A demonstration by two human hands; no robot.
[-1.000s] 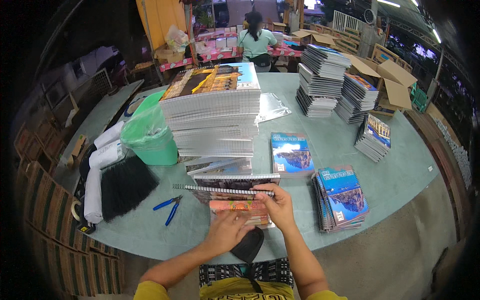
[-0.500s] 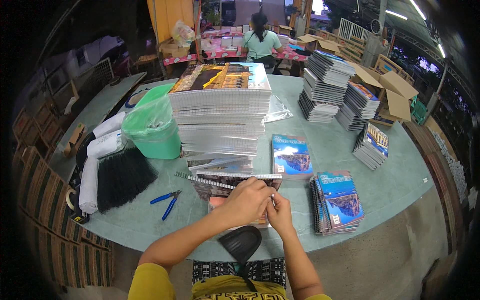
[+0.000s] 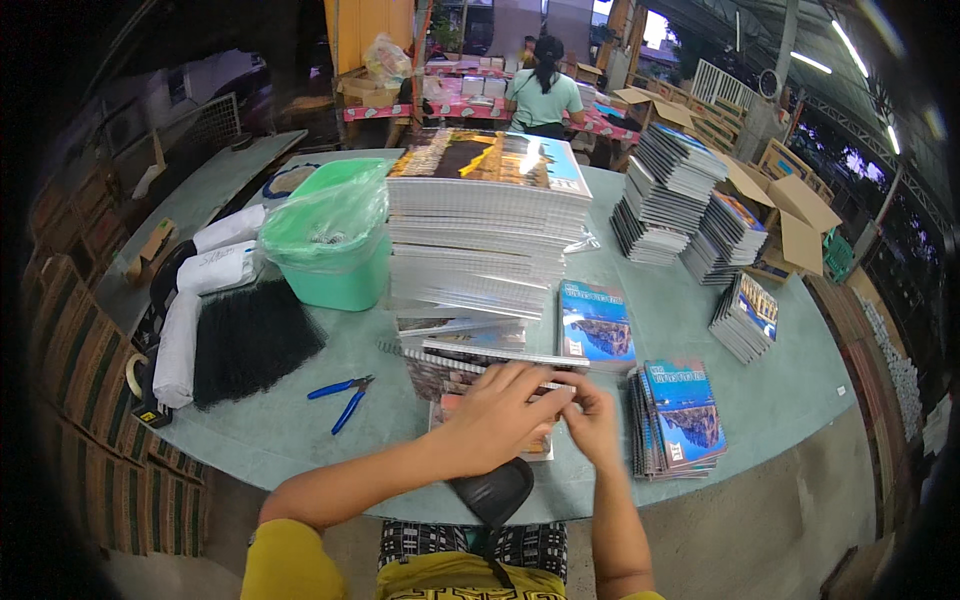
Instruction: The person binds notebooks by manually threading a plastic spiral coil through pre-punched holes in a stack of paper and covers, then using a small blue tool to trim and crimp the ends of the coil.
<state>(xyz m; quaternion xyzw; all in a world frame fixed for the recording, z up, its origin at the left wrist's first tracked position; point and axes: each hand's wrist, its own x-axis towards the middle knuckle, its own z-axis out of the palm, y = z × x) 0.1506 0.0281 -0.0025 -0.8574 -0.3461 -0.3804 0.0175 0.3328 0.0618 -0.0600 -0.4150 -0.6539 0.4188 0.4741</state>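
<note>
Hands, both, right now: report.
Left hand: over the notebook; grip cannot be told.
Right hand: curled near the notebook's right end; hold cannot be told.

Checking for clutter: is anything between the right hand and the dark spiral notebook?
Nothing visible: the right hand is at the right end of the dark spiral notebook. The left hand partly hides it; contact is unclear.

Long white tube lights (image 3: 848,52) glow at upper right; the smooth, pale green surface (image 3: 270,430) is softly lit; straight edges bow toward blackened corners.
</note>
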